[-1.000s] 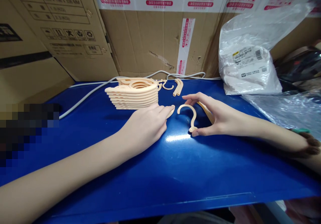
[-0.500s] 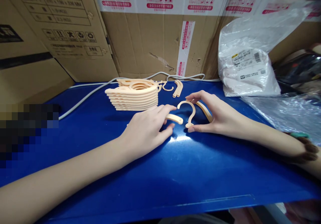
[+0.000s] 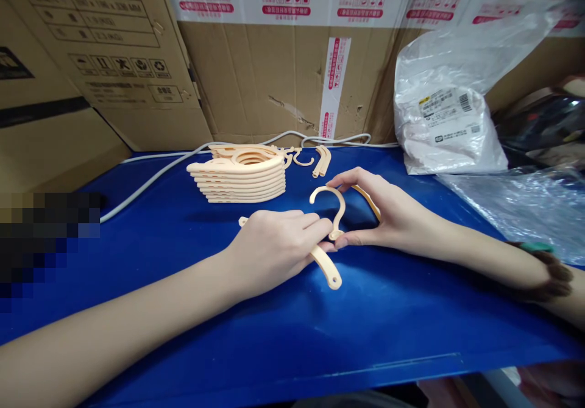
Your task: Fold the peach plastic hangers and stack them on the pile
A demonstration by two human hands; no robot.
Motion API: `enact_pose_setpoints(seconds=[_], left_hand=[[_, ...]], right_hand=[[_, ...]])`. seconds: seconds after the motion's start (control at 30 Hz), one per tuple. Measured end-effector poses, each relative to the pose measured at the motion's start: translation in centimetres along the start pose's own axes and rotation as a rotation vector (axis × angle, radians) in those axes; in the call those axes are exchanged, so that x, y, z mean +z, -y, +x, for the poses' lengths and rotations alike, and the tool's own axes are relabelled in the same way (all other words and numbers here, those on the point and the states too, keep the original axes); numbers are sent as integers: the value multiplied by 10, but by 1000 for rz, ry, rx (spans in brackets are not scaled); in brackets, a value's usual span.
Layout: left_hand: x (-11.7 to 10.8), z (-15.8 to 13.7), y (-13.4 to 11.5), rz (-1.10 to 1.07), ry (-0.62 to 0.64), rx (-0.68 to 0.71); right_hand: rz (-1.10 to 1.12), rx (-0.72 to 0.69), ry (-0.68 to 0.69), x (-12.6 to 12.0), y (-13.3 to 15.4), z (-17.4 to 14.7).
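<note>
My left hand (image 3: 278, 243) is closed around a cream plastic hanger arm (image 3: 328, 269), whose holed end sticks out towards me. A small cream end (image 3: 243, 221) shows behind that hand; whether it belongs to the same piece is hidden. My right hand (image 3: 372, 210) pinches a cream hanger hook (image 3: 340, 207) between fingertips at its top and the thumb near its round base. Another curved cream strip (image 3: 367, 200) lies partly hidden behind the right hand. Left fingertips touch or nearly touch the hook's base. Beyond the hands is a stack of folded cream hangers (image 3: 240, 179).
Loose curved pieces (image 3: 322, 161) and another hook (image 3: 304, 159) lie at the back of the blue table (image 3: 292, 341). A white cable (image 3: 155, 182) runs behind them. Cardboard boxes (image 3: 274, 72) stand along the back. A plastic bag (image 3: 450, 115) sits at the right.
My left hand has brought the hanger arm closer to the hook's base and turned it, so its end points towards me. The hook has shifted slightly left and down with my right hand.
</note>
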State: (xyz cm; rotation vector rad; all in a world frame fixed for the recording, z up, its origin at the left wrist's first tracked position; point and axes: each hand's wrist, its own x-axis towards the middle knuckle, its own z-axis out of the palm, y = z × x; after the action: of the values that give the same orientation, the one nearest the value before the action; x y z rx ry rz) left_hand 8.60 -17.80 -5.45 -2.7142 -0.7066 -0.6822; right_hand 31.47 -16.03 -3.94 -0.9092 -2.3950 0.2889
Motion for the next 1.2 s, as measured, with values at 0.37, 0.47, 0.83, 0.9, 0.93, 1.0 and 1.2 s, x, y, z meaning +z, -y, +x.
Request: enact_pose_setpoints(seconds=[0.37,0.47,0.83,0.9,0.93,1.0,1.2], left_hand=[[1,0,-2,-75,-19,-84],[-1,0,0,-76,-8,-117],[-1,1,1,-74,102,-195],[-4,4,-2,-44,141,-249],[-5,5,-3,-33,157,-263],[-7,6,-4,-14,173,-258],[-5,8,-3,2,177,-222]], right_hand=[[131,13,76,3,-4,1],[225,91,62,1,-1,1],[-85,-1,63,-4,-7,5],[-240,4,29,-4,-10,4],[-331,12,22,-4,-11,4],[-482,24,27,-4,-14,4],[-585,51,58,-1,-18,6]])
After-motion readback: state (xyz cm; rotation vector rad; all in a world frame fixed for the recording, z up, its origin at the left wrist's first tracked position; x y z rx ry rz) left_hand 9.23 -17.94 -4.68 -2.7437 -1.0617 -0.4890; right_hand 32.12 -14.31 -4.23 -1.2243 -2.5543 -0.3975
